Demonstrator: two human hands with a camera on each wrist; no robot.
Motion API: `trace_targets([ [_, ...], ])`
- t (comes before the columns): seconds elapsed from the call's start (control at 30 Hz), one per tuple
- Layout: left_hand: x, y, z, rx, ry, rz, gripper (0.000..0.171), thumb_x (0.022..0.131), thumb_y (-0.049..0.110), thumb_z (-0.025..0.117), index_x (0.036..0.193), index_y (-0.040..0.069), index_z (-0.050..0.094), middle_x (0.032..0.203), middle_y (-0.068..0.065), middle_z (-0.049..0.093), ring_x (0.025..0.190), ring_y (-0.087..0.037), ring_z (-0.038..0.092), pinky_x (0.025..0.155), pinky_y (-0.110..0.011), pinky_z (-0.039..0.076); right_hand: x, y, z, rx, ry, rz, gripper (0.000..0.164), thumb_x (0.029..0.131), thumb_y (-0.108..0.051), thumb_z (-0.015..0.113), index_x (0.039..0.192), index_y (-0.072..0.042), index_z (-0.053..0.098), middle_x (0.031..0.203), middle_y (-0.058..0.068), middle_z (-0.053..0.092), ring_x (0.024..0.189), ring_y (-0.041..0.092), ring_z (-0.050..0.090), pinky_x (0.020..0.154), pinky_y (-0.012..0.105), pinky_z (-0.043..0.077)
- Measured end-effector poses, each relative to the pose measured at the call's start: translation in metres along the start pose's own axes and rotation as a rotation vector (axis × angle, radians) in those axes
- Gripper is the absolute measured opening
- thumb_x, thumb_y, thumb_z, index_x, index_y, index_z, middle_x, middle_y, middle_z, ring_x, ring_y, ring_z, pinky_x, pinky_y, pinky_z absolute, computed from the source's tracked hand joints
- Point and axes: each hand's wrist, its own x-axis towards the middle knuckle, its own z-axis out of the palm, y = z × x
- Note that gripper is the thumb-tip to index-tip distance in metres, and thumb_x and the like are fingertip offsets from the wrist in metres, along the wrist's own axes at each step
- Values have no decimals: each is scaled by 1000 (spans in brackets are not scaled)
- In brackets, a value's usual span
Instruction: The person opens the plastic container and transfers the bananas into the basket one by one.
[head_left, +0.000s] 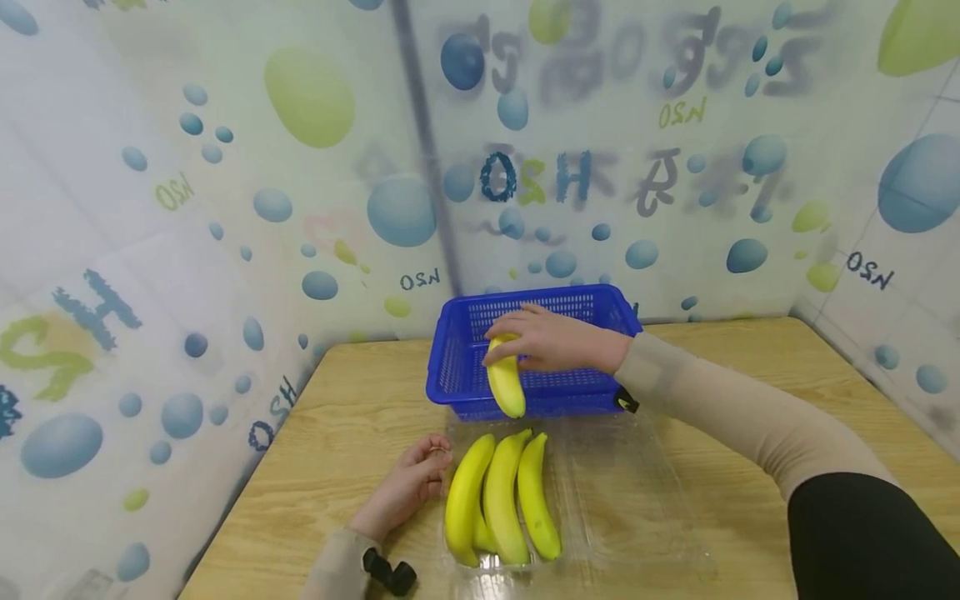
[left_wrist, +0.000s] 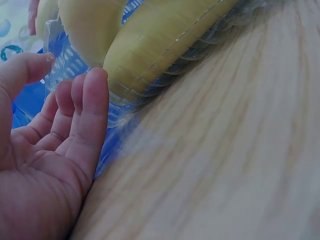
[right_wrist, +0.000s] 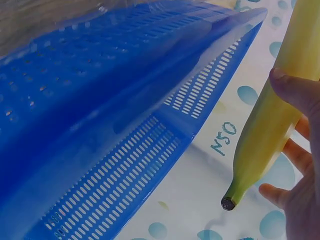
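Presumably for control, our right hand (head_left: pixel 553 339) pinches a banana (head_left: pixel 507 390) at seven o'clock of the blue basket (head_left: pixel 442 360); our left hand (head_left: pixel 411 485), fingers loosely curved, thumb apart, lies at nine o'clock of the clear container (head_left: pixel 622 504), perhaps steadying it.

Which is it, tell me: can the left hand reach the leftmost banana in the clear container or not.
Probably yes: the left hand is close beside the leftmost banana, whose top lies uncovered; only the wall of the clear container seems between.
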Motion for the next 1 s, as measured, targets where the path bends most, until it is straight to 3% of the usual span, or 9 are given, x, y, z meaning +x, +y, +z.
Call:
trace_targets([
  [0.57, 0, 1, -1, 4, -8, 5, 17, 99, 13, 53, 112, 7, 43, 86, 2, 46, 67, -9, 48, 66, -25, 50, 5, 19, 6, -37, -37, 10, 49, 85, -11, 75, 129, -27, 60, 135, 10, 54, 129, 32, 44, 105, 56, 33],
  [1.0, 0, -1, -4, 17, -21, 10, 17, 98, 13, 54, 111, 8, 44, 89, 0, 47, 68, -10, 49, 66, -27, 51, 26, 31, 8, -23, -41, -25, 47, 87, -10, 73, 130, -25, 60, 133, 11, 55, 127, 32, 46, 103, 53, 36],
])
